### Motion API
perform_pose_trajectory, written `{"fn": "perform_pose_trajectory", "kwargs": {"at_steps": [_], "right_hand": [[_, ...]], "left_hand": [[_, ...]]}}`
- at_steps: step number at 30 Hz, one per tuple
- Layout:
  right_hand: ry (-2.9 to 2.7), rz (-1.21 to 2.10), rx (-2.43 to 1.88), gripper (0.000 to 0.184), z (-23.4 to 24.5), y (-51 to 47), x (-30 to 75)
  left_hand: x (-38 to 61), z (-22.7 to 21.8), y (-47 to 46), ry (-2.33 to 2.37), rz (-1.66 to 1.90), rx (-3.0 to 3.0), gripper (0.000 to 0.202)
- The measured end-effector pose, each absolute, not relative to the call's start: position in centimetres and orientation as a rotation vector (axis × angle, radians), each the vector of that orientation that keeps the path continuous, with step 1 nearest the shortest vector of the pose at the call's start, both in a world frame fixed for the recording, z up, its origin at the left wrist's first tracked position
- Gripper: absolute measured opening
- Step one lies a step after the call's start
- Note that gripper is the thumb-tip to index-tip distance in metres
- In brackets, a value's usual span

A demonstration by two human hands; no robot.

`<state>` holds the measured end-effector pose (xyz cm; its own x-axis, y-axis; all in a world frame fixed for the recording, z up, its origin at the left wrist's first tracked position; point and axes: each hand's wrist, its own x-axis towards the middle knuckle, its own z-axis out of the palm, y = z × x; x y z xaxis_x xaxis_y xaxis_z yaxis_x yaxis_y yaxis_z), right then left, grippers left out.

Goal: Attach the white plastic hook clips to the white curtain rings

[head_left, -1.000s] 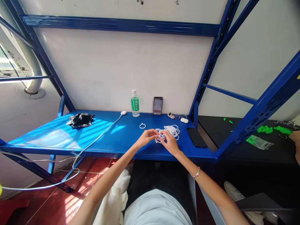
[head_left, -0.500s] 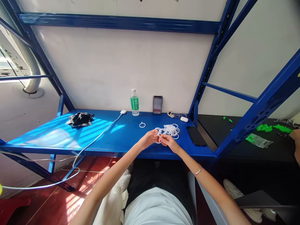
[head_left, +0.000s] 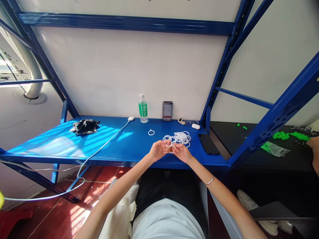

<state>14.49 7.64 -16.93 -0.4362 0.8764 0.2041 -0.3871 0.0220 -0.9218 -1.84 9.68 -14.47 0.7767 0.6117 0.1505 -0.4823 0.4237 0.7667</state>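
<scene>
Near the front edge of the blue table (head_left: 139,146), my left hand (head_left: 159,150) and my right hand (head_left: 181,152) meet, fingers closed in a pinch. Between them is a small white ring (head_left: 171,145), mostly covered by the fingertips. Just behind the hands lies a loose pile of white rings (head_left: 183,137). One single white ring (head_left: 151,132) lies apart, to the left of the pile.
A water bottle (head_left: 143,109) and a small upright screen (head_left: 167,111) stand at the back. A black phone (head_left: 208,144), white earbud case (head_left: 195,126), white cable (head_left: 107,142) and black crumpled bag (head_left: 86,126) lie about. Blue posts frame the table; another person's hand (head_left: 314,143) shows far right.
Both hands have drawn closer together around the white ring, fingers now nearly touching and covering more of it. The pile and the single ring have stayed in place.
</scene>
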Motion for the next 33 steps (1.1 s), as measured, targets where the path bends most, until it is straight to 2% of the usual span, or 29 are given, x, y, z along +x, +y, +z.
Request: {"fn": "perform_pose_trajectory", "kwargs": {"at_steps": [7,11,14,17,21,24,28,33], "right_hand": [[-1.202,1.62,-0.501,0.034,-16.6,7.6,14.5],[-1.287,1.529,-0.636,0.029,-16.8,7.8,14.3],[-1.456,1.207,-0.822,0.023,-17.1,7.7,14.2],[-1.682,0.744,-0.99,0.024,-17.3,7.6,14.3],[-1.842,0.283,-1.179,0.027,-17.6,7.7,14.8],[-1.881,0.117,-1.312,0.026,-18.0,7.8,15.0],[-1.83,0.089,-1.311,0.02,-18.4,7.9,15.1],[-1.76,0.232,-1.252,0.01,-18.5,8.0,15.1]], "left_hand": [[-1.7,-14.7,9.9,0.16,0.736,0.911,0.012],[-2.5,-14.5,10.9,0.287,0.791,1.13,0.012],[-3.8,-14.7,12.3,0.525,0.911,1.64,0.021],[-5.4,-15.7,14.1,0.927,0.957,2.322,0.034],[-6.7,-17.6,16.0,1.434,0.595,2.655,0.048],[-7.0,-18.2,16.5,1.541,0.411,2.65,0.052],[-6.9,-18.0,16.6,1.485,0.528,2.665,0.044],[-6.9,-17.8,16.6,1.361,0.812,2.452,0.019]]}}
